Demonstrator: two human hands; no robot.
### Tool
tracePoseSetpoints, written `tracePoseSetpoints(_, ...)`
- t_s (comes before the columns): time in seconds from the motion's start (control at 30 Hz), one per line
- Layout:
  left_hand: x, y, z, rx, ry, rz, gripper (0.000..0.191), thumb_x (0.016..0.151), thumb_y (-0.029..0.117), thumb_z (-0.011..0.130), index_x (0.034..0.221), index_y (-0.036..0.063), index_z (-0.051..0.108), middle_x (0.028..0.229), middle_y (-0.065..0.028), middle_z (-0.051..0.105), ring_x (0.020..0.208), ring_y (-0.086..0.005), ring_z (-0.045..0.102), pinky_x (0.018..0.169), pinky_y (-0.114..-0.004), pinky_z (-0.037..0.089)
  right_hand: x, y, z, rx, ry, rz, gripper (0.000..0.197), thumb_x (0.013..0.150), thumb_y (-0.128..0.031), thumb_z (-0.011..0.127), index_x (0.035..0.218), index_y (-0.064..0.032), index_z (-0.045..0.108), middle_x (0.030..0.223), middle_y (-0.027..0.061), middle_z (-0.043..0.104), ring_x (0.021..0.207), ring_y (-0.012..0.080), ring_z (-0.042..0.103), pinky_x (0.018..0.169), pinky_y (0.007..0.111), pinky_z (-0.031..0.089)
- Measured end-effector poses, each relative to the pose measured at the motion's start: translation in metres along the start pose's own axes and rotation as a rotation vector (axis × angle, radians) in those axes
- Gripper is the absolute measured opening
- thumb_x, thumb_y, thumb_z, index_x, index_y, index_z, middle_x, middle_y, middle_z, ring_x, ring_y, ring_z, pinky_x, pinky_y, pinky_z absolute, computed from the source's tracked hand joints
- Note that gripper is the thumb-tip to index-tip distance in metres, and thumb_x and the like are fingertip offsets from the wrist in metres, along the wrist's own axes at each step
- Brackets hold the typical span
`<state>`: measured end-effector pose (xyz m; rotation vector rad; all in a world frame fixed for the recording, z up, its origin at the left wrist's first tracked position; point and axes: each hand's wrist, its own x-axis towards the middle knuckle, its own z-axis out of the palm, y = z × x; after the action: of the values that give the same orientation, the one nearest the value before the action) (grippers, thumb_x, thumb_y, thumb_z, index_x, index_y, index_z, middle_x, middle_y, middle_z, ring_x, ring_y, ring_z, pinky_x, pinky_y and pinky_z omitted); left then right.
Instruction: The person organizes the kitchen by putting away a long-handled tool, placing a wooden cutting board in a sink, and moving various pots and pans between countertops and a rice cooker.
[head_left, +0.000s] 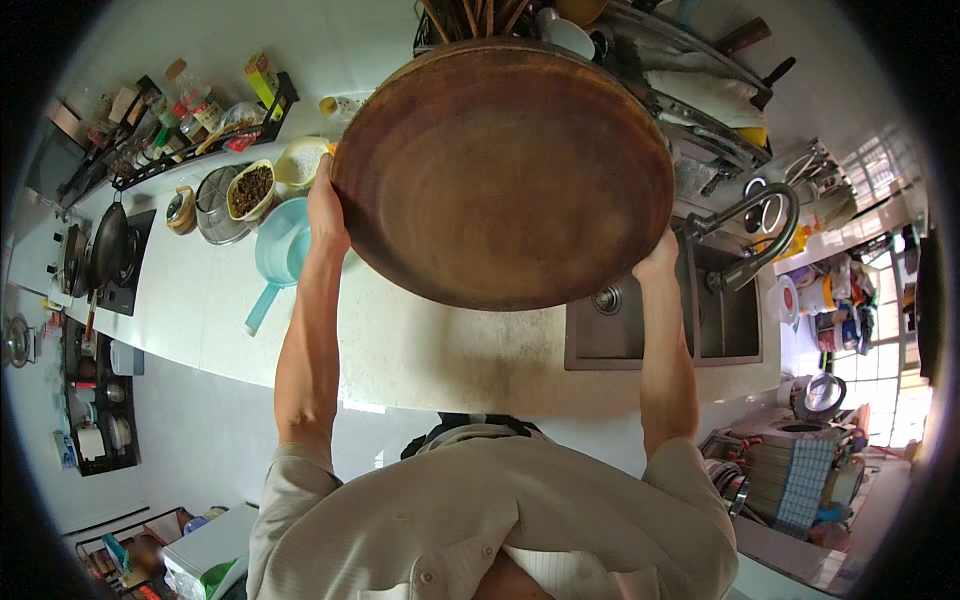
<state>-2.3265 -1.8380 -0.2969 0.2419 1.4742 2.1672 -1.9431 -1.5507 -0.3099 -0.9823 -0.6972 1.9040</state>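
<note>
Raised above the counter is a large round brown wooden cutting board (510, 180), one broad face turned towards me. My left hand (327, 210) grips its left edge, with the fingers partly hidden behind it. On the opposite side, my right hand (658, 259) holds the lower right edge, its fingers also mostly out of sight. Below and left of the board, a light-blue plastic dipper (282, 244) rests on the white countertop (247, 341), close to my left forearm. Under my right forearm lies the double-basin sink (621, 330).
A bowl of dark dried bits (252, 190), a bowl of white grains (301, 162) and a mesh strainer (220, 210) stand at left. Beyond them are a wok (110, 244) and a rack of seasoning bottles (199, 112). A curved faucet (784, 217) rises over the sink.
</note>
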Motion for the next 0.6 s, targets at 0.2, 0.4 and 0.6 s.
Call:
tracePoseSetpoints(0.2, -0.007, -0.011, -0.011, 0.06, 0.096, -0.045, 0.067, 0.1, 0.055, 0.046, 0.139, 0.0008, 0.051, 0.138, -0.0074, 0.056, 0.124, -0.0207, 0.051, 0.109, -0.034, 0.034, -0.004, 0.005, -0.004, 0.016, -0.094, -0.132, 0.048, 0.107, -0.034, 0.036, 0.147, -0.0085, 0.041, 0.146, 0.0082, 0.046, 0.131, 0.0291, 0.046, 0.11, 0.046, 0.039)
tracePoseSetpoints(0.4, -0.012, -0.035, -0.032, 0.057, 0.133, 0.085, 0.069, 0.098, 0.06, 0.047, 0.135, 0.0021, 0.054, 0.131, -0.0062, 0.059, 0.12, -0.0201, 0.052, 0.106, -0.036, 0.036, -0.02, 0.009, 0.002, 0.086, -0.076, -0.1, 0.045, 0.107, -0.038, 0.037, 0.143, -0.0127, 0.045, 0.144, 0.0032, 0.05, 0.131, 0.0248, 0.047, 0.111, 0.042, 0.039)
tracePoseSetpoints(0.6, -0.037, -0.033, -0.05, 0.169, 0.175, 0.064, 0.057, 0.094, 0.063, 0.051, 0.115, 0.0114, 0.062, 0.106, -0.0022, 0.062, 0.103, -0.0178, 0.054, 0.089, -0.039, 0.039, -0.018, 0.021, -0.011, 0.042, -0.031, -0.121, 0.048, 0.105, -0.044, 0.042, 0.141, -0.0137, 0.047, 0.141, 0.0028, 0.052, 0.129, 0.0245, 0.048, 0.11, 0.042, 0.038)
